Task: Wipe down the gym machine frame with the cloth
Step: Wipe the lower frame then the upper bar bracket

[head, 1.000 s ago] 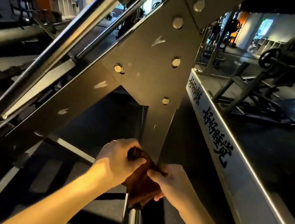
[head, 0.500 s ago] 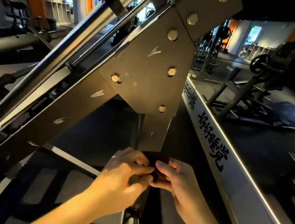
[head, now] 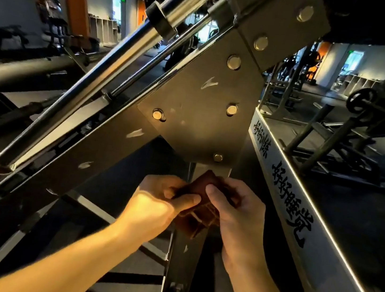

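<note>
A dark grey gym machine frame fills the view, with a bolted gusset plate [head: 198,114] joining a slanted beam [head: 81,155] and an upright post [head: 210,170]. A dark brown cloth [head: 199,211] is held in front of the post, just below the plate. My left hand [head: 158,205] grips the cloth's left side with thumb and curled fingers. My right hand [head: 234,213] pinches its right side, thumb on top. Part of the cloth is hidden between my hands.
Two chrome guide rods [head: 91,87] run diagonally up from lower left. A white platform edge with black lettering [head: 287,203] runs along the right. Other gym machines [head: 353,124] stand behind it. Dark rubber floor [head: 116,184] lies below the frame.
Both hands have risen with the cloth along the post toward the plate. The cloth is more unfolded and more of it shows between my hands.
</note>
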A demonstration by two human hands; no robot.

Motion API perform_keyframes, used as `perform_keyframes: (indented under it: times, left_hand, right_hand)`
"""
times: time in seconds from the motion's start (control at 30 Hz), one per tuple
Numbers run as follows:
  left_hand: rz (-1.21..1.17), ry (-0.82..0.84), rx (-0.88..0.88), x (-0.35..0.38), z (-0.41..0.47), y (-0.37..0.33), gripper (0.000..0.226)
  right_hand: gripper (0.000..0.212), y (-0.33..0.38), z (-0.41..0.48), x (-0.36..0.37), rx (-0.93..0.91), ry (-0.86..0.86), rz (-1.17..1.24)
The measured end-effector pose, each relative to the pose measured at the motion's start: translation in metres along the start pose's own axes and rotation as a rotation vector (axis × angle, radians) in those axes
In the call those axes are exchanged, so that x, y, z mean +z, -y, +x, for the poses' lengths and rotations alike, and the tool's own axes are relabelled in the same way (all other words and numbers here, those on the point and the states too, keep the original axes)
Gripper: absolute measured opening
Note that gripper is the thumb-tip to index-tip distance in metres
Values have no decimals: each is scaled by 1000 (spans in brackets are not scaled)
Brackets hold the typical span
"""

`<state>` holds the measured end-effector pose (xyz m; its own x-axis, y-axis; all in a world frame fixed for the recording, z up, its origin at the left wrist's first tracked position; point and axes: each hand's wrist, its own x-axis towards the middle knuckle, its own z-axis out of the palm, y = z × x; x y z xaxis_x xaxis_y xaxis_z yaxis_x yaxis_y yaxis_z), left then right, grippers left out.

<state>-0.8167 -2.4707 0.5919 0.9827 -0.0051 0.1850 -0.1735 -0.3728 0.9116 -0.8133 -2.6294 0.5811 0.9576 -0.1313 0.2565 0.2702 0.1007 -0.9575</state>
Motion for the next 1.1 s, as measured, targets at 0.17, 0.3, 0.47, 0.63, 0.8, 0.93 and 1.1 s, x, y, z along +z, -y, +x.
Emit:
perform_keyframes:
  times: [0.17,0.3,0.47,0.63,0.8,0.93,1.1]
  left_hand:
    - [224,-110,304,-48,9,1,19]
    - [624,-473,773,-98,45,-6,31]
    - [784,-490,837,-113,79,-16,35]
    - [786,-457,878,-117,87,-5,31]
    - [751,-424,911,-122,96,-1,30]
    - [734,-411,922,-121,98,1,28]
    - [700,-425,959,-122,102,4,31]
  right_hand:
    - [21,16,16,14,-219,-52,-115]
    - [20,56,48,39,-522,-218,-378]
    - [26,76,86,70,-801,-553,-581]
    - [22,30,69,107,-761,-561,-591]
    - [17,38,70,91,-819,-556,-688]
    - [17,74,94,95,-844,-725,-633]
    - [16,31,60,114,-900,-419,-852]
